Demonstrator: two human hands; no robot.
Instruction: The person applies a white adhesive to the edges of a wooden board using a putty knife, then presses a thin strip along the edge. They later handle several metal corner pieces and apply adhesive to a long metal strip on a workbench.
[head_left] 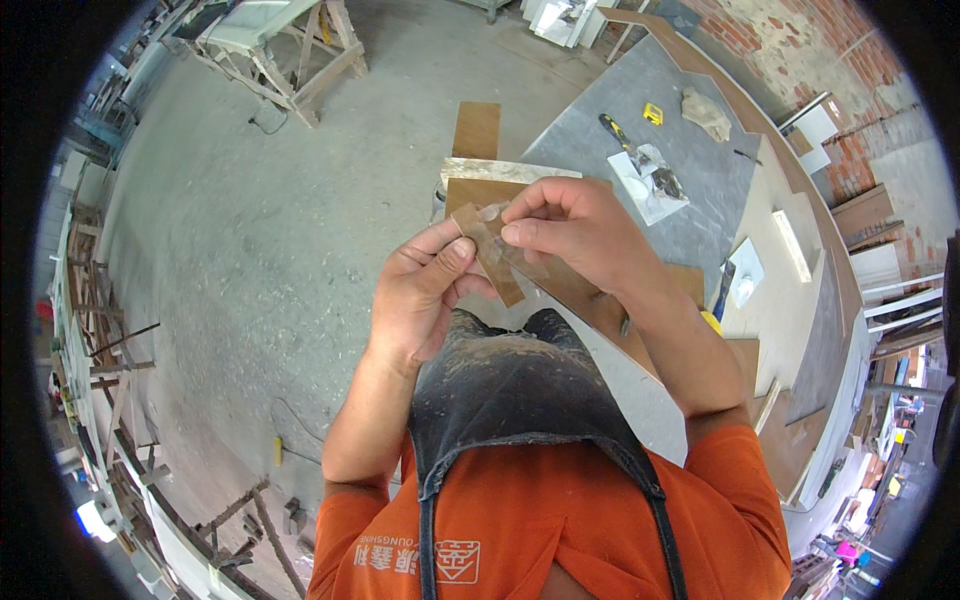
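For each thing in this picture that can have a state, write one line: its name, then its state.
Left hand: closed on the brown strip, thumb on top.
Right hand: fingertips pinching the strip's upper end.
Brown strip: held up between both hands, tilted.
Brown boards: lying flat, stacked.
Cloth: crumpled on the grey slab.
Grey slab: lying flat.
Apron: worn, dusty.
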